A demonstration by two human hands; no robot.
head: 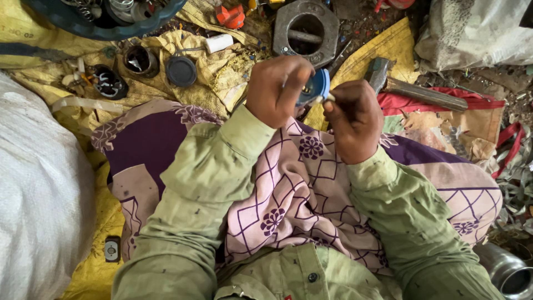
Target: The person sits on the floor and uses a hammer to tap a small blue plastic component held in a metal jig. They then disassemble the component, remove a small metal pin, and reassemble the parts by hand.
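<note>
Over cluttered yellow sacking, both raised hands' fingers pinch 1 blue disc: left hand, right hand.

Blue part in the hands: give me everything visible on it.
The blue part is a small rounded piece, plastic by its look, held above the lap. The left hand grips its left side and hides much of it; the right hand pinches a pale bit at its lower right edge. Finer detail is too small to tell.

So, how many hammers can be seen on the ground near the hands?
1. The hammer lies right of the hands on the red cloth, its head toward the yellow sack. Others may be hidden in the clutter.
</note>
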